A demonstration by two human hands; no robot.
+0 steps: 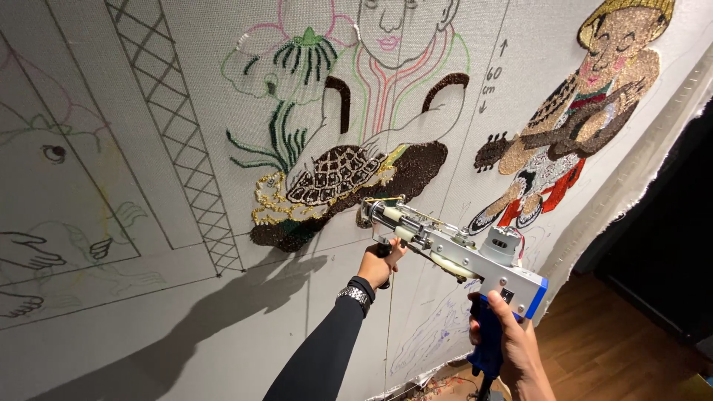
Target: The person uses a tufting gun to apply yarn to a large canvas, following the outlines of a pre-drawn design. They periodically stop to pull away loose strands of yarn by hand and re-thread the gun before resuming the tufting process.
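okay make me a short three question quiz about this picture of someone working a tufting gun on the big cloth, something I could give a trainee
1. True or false: the left hand grips the front handle under the tufting gun.
2. Which hand holds the blue rear grip? A) left B) right C) neither
3. Fill in: the gun's tip meets the stretched cloth beside the dark brown tufted patch under the ______ motif.

Key:
1. True; the wrist wears a bracelet at the end of a black sleeve.
2. B, the right hand.
3. Turtle.
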